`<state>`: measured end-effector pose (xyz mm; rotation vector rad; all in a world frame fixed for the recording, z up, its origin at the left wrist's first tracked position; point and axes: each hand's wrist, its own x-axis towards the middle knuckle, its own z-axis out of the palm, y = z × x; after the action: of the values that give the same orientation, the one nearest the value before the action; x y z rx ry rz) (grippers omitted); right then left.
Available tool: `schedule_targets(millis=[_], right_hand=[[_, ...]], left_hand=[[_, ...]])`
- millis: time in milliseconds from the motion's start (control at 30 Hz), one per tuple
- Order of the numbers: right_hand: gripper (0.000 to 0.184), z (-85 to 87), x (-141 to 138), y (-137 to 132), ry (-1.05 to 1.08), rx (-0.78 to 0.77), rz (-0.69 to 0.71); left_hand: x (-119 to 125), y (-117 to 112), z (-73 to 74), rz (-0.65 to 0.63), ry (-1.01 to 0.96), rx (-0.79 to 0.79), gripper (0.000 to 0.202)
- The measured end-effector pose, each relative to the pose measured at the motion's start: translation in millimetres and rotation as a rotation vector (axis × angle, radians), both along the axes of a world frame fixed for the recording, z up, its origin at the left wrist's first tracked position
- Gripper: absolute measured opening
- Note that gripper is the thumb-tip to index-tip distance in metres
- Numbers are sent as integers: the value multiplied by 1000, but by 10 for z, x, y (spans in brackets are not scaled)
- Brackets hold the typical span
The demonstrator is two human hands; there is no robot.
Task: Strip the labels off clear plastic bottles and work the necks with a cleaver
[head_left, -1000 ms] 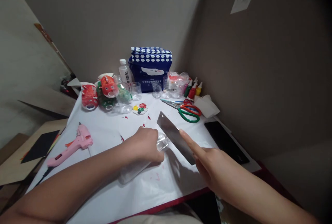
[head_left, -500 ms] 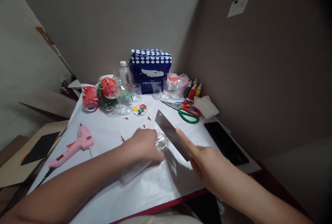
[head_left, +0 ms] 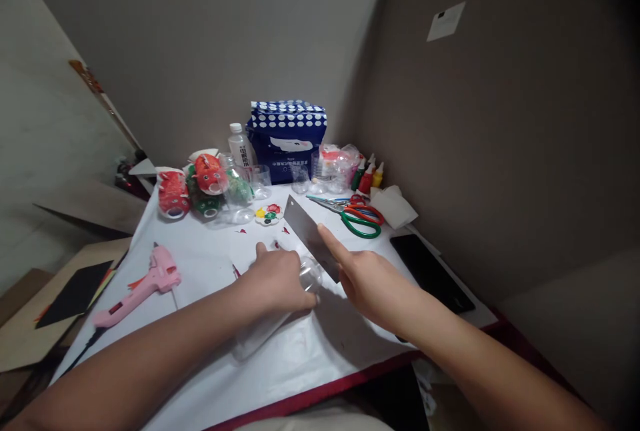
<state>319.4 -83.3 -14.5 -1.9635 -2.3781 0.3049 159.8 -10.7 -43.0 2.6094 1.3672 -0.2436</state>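
Lying on its side on the white-covered table (head_left: 200,324), a clear plastic bottle (head_left: 257,338) is pinned by my left hand (head_left: 275,281), whose fingers wrap over it. One end of the bottle shows to the right of that hand. My right hand (head_left: 373,284) grips a cleaver (head_left: 313,238) with a wide grey blade, its index finger stretched along the blade's back. The handle is hidden in the fist. Above and beside the bottle's right end hangs the blade; whether it touches the plastic I cannot tell.
A pink glue gun (head_left: 145,284) lies at left. Green-handled scissors (head_left: 360,224), a paint palette (head_left: 269,214) and a black phone (head_left: 430,271) lie beyond my hands. Behind stand red painted crafts (head_left: 173,192), a blue bag (head_left: 287,144), a labelled bottle (head_left: 240,144) and paint bottles (head_left: 367,181).
My right hand has moved left and slightly up with the cleaver, bringing the blade nearer the bottle and my left hand. My left hand stays on the bottle, its thumb or a finger lifted slightly.
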Motion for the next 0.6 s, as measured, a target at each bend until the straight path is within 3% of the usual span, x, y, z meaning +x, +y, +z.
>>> schedule_targets(millis=[167, 267, 433, 600], right_hand=[[91, -172, 204, -347, -5, -68, 23], [91, -119, 267, -437, -10, -125, -18], [83, 70, 172, -276, -34, -177, -55], [85, -27, 46, -143, -47, -49, -22]], left_hand=[[-12, -28, 34, 36, -19, -44, 37], [-4, 6, 60, 28, 4, -108, 40], [4, 75, 54, 65, 52, -128, 48], [4, 73, 45, 40, 54, -64, 47]])
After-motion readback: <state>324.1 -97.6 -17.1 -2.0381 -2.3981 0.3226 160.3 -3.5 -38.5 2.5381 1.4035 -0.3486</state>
